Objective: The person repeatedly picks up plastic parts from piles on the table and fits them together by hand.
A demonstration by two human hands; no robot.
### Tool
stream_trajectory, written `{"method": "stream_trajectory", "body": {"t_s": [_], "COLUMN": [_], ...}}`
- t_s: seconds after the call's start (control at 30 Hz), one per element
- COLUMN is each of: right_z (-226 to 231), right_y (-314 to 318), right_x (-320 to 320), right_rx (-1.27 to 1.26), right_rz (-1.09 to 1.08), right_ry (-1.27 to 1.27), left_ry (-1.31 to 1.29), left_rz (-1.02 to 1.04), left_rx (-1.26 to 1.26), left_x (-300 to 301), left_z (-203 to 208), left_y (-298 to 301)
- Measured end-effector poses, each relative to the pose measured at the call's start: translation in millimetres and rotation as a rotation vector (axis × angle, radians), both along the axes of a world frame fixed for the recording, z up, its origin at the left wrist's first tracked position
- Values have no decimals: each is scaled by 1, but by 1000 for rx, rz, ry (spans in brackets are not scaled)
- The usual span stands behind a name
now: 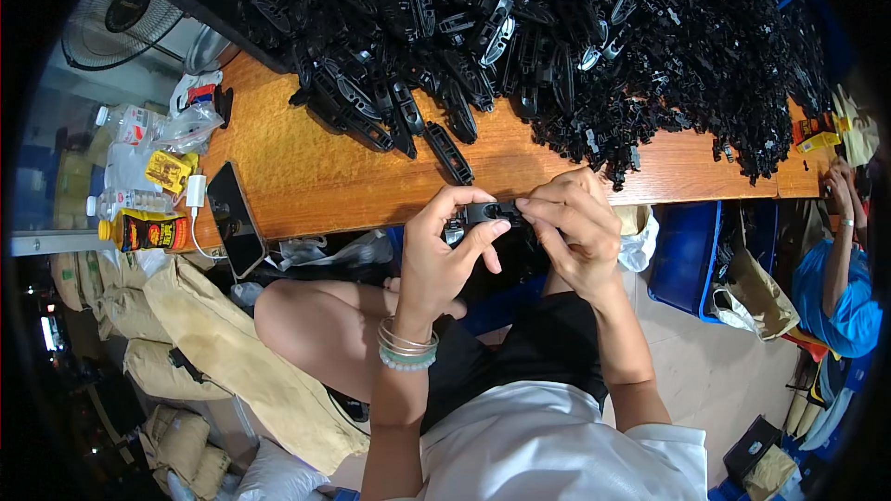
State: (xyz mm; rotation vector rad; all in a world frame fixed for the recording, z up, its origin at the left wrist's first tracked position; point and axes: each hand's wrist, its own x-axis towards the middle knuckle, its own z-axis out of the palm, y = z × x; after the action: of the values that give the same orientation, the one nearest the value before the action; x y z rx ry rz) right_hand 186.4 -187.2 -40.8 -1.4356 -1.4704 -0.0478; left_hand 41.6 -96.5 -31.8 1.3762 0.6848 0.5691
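Note:
Just off the table's front edge, my left hand (452,239) pinches a black plastic part (484,212), long and narrow, between thumb and fingers. My right hand (577,225) is closed at the part's right end, its thumb and fingertips pressed together there. Whether a smaller piece sits in those right fingertips is too small to tell. On the wooden table (278,139) beyond, one similar black part (449,154) lies apart, nearest my hands. Behind it rises a big heap of long black plastic parts (445,28), with a heap of small black pieces (640,111) to the right.
A phone (236,220) with a white cable lies at the table's left edge, near plastic bottles (130,202) and yellow packets. A fan (125,14) stands far left. Below right is a blue bin (685,264). Another person (840,288) in blue sits at the far right.

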Motion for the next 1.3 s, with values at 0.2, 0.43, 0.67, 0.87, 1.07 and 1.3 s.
{"method": "stream_trajectory", "body": {"t_s": [0.2,0.43,0.67,0.87,1.07,1.3], "right_z": [1,-7,-12,-15,-3,-7], "right_y": [-9,-11,-15,-18,-18,-20], "right_x": [-9,-3,-6,-14,-16,-18], "right_rx": [-69,-69,-293,-111,-143,-435], "right_rz": [-47,41,77,-56,-151,-73], "right_ry": [-231,42,529,339,-60,588], "left_ry": [27,-22,-14,24,48,61], "left_rz": [46,38,57,-16,-5,78], "left_rx": [42,-20,27,-32,-127,71], "left_x": [1,-2,-3,-2,-3,-6], "left_z": [0,-6,-6,-7,-9,-6], "left_y": [-4,-6,-11,-13,-14,-13]}}
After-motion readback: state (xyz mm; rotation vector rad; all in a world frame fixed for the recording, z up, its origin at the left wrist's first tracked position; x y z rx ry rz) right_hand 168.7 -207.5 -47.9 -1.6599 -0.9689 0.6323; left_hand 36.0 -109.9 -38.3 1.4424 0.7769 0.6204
